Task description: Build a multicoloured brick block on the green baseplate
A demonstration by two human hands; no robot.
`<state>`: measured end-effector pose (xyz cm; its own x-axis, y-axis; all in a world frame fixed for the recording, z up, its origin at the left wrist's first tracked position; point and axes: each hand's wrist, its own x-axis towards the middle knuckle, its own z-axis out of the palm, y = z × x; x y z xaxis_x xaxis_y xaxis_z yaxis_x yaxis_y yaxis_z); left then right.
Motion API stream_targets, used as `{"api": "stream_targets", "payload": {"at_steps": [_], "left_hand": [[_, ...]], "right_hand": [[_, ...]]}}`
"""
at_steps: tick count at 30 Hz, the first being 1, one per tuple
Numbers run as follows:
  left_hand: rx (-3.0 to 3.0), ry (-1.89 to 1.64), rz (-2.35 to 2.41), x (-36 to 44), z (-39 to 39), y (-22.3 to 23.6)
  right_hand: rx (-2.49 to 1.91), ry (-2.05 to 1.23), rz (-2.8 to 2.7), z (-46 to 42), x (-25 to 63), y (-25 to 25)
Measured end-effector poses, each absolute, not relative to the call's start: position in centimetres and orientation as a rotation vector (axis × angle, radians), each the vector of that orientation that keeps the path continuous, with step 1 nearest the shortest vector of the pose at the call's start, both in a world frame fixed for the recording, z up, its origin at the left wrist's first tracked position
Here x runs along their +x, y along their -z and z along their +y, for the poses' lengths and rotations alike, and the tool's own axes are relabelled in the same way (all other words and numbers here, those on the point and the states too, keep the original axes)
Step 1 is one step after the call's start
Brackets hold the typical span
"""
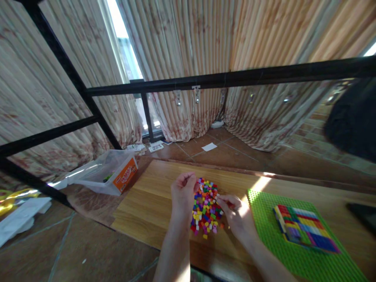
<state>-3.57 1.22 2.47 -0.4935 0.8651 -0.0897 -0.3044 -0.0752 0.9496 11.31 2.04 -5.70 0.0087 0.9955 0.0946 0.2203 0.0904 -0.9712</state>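
A heap of small coloured bricks (205, 207) lies on the wooden table (147, 203), straight ahead. My left hand (183, 192) hovers at the heap's left edge with its fingers curled inward; what they hold, if anything, is hidden. At the heap's right edge, my right hand (235, 209) pinches its fingertips together among the bricks; the piece in the pinch is too small to name. To the right lies a green baseplate (264, 227) carrying a flat block of bricks in coloured stripes (304, 229).
A clear plastic tub with an orange label (113, 172) stands on the tiled floor to the left. Black metal frame bars (223, 78) cross in front of striped curtains. Papers lie on the floor beyond the table. A dark object (364, 213) sits at the right edge.
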Motion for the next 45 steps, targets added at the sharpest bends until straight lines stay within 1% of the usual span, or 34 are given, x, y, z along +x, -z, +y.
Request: {"api": "stream_targets", "payload": {"at_steps": [5,8,10,14,18,22,25,29,34,41,45], "left_hand": [[0.7,-1.599,1.325,-2.9,1.2,-2.3],[0.785,-1.525,1.357,-2.2,1.3,-2.0],[0.849,-1.481,1.38,-1.8,1.4,-1.7],[1.028,-1.358,1.414,-0.6,1.7,-0.6],[1.245,-1.128,1.465,1.7,1.2,0.3],[1.444,-0.947,1.451,5.0,0.3,1.2],[1.53,-0.881,1.407,7.6,-0.2,1.9],[1.55,-0.836,1.337,10.0,-0.6,2.7],[1.569,-0.8,1.302,11.3,-0.8,3.6],[1.587,-0.796,1.301,11.9,-0.8,4.2],[1.602,-0.786,1.301,12.0,-0.8,3.9]], "right_hand": [[-1.191,-1.46,-1.01,0.9,12.2,3.0],[-1.154,-1.587,-0.884,-0.1,12.5,1.9],[-1.113,-1.595,-0.874,-0.5,12.9,1.6],[-1.155,-1.412,-1.048,-0.6,15.2,1.4],[-1.277,-1.029,-1.305,-0.3,20.6,0.8],[-1.493,-0.804,-1.438,-0.6,26.4,0.2],[-1.564,-0.692,-1.61,-1.3,28.4,0.1],[-1.517,-0.588,-1.931,-1.8,28.4,0.6],[-1.42,-0.479,-2.173,-1.7,28.5,1.0],[-1.357,-0.436,-2.238,-1.6,28.5,1.0],[-1.347,-0.471,-2.206,-1.5,28.2,0.9]]}}
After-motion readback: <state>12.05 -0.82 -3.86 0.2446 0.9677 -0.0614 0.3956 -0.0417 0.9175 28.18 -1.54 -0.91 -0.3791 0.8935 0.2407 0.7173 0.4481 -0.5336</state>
